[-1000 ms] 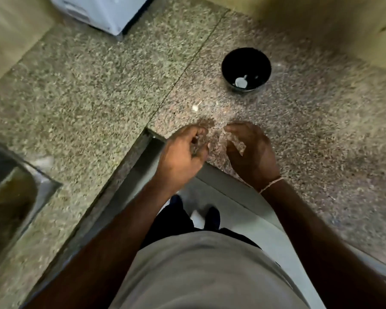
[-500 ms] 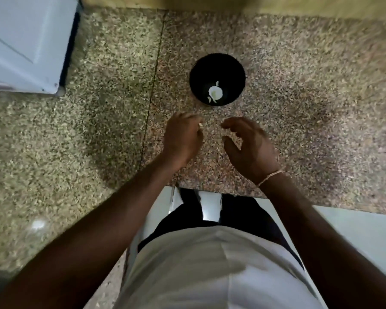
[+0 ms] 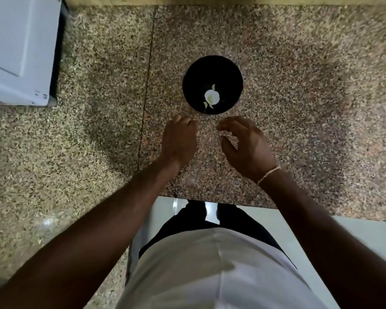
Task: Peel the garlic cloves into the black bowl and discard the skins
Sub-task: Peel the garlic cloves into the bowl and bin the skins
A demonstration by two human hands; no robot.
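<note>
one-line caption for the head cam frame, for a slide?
Both hands hover above a speckled counter near a black bowl holding garlic.

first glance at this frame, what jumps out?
The black bowl in the middle of the speckled stone counter, with pale garlic at its bottom. Just in front of it hover the two bare hands: the left hand has its fingers curled in with a small pale speck at the tips, and the right hand is loosely curled and holds nothing. A white appliance sits at far left.
</note>
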